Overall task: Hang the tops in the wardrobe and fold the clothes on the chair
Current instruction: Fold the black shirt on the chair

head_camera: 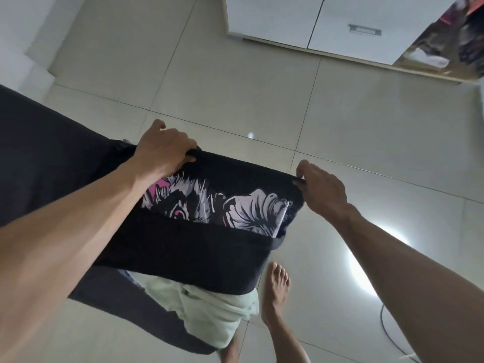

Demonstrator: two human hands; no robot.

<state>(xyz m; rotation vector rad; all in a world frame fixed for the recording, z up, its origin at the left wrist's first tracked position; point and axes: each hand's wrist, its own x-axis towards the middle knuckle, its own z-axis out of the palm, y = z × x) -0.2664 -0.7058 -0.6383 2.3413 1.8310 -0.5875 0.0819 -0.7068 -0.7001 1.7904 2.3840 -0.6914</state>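
A black top (pixel 199 247) with a pink and white print is stretched between my hands, its lower part folded up over the print. My left hand (pixel 162 148) grips its far left corner. My right hand (pixel 322 187) pinches the far right corner. The top hangs above a dark surface (pixel 47 158) at the left, which may be the chair; I cannot tell. A pale green garment (pixel 209 310) lies under the top. The white wardrobe (pixel 327 22) stands at the far side, with one door open at the right showing clothes (pixel 458 40) inside.
Pale floor tiles (pixel 235 87) stretch between me and the wardrobe. My bare foot (pixel 275 289) stands on the floor below the top. A thin cable (pixel 387 334) runs over the tiles at the lower right.
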